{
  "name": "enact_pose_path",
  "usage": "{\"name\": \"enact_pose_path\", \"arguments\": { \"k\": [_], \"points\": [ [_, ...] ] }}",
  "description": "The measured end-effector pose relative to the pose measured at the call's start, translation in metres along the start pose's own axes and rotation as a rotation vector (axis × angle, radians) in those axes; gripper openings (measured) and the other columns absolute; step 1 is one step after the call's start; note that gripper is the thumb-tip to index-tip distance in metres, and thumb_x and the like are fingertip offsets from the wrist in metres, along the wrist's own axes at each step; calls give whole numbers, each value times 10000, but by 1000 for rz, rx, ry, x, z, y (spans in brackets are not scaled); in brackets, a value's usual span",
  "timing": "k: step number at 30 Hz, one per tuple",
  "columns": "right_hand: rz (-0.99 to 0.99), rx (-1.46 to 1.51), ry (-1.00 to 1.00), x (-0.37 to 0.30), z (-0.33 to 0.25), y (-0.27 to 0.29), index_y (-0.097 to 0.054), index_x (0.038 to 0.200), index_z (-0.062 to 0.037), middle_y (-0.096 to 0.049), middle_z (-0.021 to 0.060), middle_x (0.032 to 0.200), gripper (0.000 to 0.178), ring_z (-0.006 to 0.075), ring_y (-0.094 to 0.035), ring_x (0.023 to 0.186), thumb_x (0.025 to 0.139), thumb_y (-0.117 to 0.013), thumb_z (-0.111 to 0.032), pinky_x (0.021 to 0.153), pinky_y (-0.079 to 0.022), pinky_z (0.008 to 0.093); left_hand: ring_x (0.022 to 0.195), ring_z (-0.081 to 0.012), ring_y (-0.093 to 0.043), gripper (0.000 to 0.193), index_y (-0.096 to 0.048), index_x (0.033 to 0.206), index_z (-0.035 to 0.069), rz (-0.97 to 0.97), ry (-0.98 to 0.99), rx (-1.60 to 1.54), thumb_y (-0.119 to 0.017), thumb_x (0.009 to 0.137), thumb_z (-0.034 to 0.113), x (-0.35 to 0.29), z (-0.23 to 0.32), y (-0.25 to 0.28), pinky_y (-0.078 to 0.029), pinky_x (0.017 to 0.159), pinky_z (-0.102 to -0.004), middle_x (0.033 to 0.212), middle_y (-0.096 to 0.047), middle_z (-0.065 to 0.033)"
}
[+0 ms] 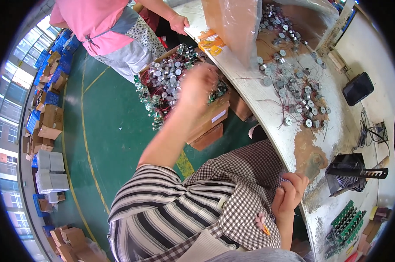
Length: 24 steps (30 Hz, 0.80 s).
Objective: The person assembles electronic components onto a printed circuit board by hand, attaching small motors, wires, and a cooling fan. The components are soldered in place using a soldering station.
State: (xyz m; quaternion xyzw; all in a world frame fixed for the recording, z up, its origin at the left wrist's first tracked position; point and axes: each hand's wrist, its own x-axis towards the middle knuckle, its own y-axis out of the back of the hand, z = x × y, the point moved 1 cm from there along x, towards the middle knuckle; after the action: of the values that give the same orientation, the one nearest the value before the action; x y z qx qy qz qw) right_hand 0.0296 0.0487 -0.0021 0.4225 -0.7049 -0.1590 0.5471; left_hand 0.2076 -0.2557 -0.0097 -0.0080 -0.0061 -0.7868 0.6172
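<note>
My left hand [199, 84] is over an open cardboard box [208, 122] heaped with small silver round parts [167, 72] on thin red wires, with green circuit boards [147, 98] among them. Motion smears its fingers, so any grip is hidden. At the edge of the white worktable [267, 126], my right hand [290, 192] has its fingers curled; what they hold, if anything, cannot be made out. Just beyond it, a worn metal plate [314, 162] lies on the tabletop. More silver wired parts [309, 105] are spread over the table farther off.
A person in pink [106, 26] stands across the box, one hand on the table edge. A small black fan [346, 168], a black tablet-like device [358, 89] and a row of green circuit boards [346, 225] are at the right. Cartons [51, 120] line the left wall.
</note>
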Motion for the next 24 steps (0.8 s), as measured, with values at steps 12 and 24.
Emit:
{"name": "enact_pose_path", "arguments": {
  "k": [12,24],
  "points": [
    [119,-155,-174,-43,-1,29,-468,797,-18,-549,137,788,134,289,-480,619,761,-590,-63,613,-327,407,542,-39,-441,290,-546,743,55,-1594,503,-264,-547,940,267,-169,5,-168,-348,482,-193,634,-502,34],
    [362,-181,-321,-85,25,68,-545,764,-9,-598,120,781,35,263,-516,631,773,-568,-35,588,-386,371,757,-245,-623,183,-624,878,32,-680,-759,506,-621,822,206,-3,52,-235,-486,685,-340,825,-635,-133]
  ]
}}
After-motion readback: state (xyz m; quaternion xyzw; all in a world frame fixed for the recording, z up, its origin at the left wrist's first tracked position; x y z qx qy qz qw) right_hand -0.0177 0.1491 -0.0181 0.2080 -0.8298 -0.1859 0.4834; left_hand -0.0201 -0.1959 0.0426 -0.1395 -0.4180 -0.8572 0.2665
